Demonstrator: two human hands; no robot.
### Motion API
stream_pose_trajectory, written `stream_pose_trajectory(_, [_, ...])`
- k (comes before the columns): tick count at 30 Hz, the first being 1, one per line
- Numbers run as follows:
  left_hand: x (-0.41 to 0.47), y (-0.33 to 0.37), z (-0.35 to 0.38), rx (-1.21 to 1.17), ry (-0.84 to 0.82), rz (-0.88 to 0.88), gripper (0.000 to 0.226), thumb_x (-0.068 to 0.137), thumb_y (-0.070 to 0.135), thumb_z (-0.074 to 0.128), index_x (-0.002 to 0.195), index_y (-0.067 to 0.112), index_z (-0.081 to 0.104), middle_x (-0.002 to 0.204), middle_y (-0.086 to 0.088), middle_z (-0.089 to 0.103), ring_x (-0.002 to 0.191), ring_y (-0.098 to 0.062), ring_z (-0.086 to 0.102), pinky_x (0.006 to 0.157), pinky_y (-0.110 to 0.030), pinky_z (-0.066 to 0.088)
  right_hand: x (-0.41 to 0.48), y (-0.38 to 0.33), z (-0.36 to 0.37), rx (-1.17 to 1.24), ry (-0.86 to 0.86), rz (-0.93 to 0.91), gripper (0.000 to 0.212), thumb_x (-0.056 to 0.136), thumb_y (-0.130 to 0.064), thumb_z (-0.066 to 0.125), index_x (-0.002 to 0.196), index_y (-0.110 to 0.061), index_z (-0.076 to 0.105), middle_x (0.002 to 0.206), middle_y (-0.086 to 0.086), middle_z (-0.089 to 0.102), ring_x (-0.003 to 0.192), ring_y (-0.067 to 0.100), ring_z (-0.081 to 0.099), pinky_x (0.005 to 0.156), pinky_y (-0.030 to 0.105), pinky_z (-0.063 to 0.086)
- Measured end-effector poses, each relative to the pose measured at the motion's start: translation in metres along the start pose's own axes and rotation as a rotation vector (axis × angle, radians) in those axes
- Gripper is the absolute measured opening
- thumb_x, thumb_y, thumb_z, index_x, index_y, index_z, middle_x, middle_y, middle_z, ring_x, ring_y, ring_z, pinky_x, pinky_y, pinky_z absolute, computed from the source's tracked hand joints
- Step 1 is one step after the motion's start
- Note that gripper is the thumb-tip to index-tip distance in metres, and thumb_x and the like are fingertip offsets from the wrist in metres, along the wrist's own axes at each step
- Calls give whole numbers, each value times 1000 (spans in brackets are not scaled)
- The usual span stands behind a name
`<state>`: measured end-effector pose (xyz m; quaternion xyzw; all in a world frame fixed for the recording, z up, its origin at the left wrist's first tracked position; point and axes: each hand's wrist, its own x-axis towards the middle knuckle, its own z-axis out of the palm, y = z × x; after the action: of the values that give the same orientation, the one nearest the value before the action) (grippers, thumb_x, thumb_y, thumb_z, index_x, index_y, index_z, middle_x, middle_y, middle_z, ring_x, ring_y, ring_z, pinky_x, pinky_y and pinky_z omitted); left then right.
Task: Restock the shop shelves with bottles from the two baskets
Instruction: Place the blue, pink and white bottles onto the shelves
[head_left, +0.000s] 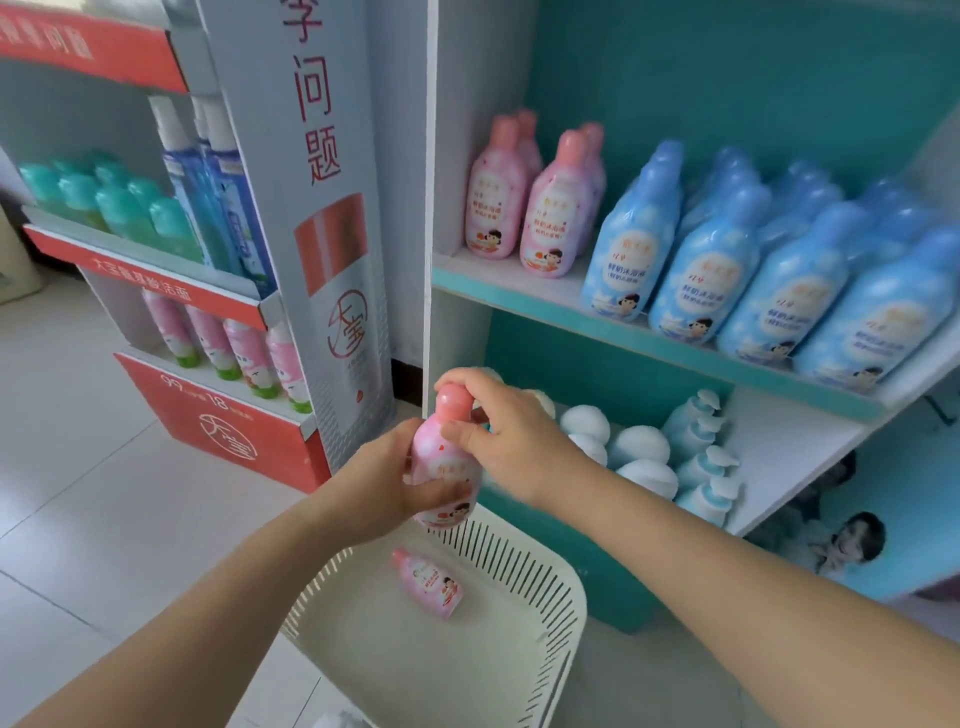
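Note:
I hold a pink bottle upright above the white slotted basket. My left hand grips its lower body from the left. My right hand pinches its neck and pink cap from the right. One more pink bottle lies on its side inside the basket. On the teal shelf above, several pink bottles stand at the left end and several blue bottles fill the rest.
The lower teal shelf holds white round-capped bottles and pump bottles. A red and grey cardboard display stand with green, blue and pink bottles is at the left. The floor is pale tile.

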<state>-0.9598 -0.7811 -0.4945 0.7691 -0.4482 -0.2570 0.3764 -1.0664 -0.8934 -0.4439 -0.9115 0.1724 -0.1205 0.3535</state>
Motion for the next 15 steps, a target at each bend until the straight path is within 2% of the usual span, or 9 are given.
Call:
stream_pose_trajectory(2, [-7, 14, -6, -56, 110, 33, 60, 65, 48, 73, 115, 25, 53, 103, 7, 65, 93, -7, 63, 84, -29, 55, -2, -15, -14, -16, 47, 17, 32, 90, -23, 58, 121, -26, 51, 113, 5, 60, 103, 25, 53, 93, 40, 44])
stream_pose_trajectory(5, [-14, 32, -19, -235, 267, 46, 73, 61, 49, 69, 126, 24, 49, 114, 6, 61, 106, -9, 57, 94, -32, 47, 0, -34, -40, -22, 152, 42, 33, 89, -20, 59, 122, -23, 53, 115, 3, 61, 104, 23, 54, 95, 39, 44])
stream_pose_trajectory(8, [-16, 39, -31, -337, 395, 64, 55, 70, 47, 64, 121, 27, 52, 113, 4, 62, 102, -5, 58, 92, -29, 45, 8, -51, -66, -90, 257, 53, 33, 91, -21, 57, 124, -22, 53, 116, 3, 60, 104, 22, 55, 92, 35, 45])
stream_pose_trajectory(10, [-17, 37, -36, -367, 442, 58, 39, 80, 37, 64, 115, 27, 54, 109, 2, 64, 96, 0, 59, 88, -26, 46, 19, -61, -82, -125, 326, 45, 29, 90, -20, 56, 120, -21, 55, 111, 3, 61, 101, 24, 56, 90, 36, 46])
stream_pose_trajectory(13, [-14, 29, -42, -316, 469, 47, 34, 83, 29, 64, 116, 24, 56, 106, 3, 65, 93, -1, 59, 85, -23, 44, 41, -74, -105, -160, 417, 33, 24, 89, -17, 55, 113, -18, 58, 112, 6, 58, 102, 25, 54, 89, 35, 45])
stream_pose_trajectory(15, [-13, 24, -45, -288, 481, 43, 35, 83, 29, 64, 117, 25, 56, 106, 4, 64, 96, -6, 60, 87, -24, 44, 57, -82, -119, -201, 486, 29, 23, 89, -18, 54, 112, -19, 58, 114, 5, 59, 100, 22, 53, 82, 28, 41])
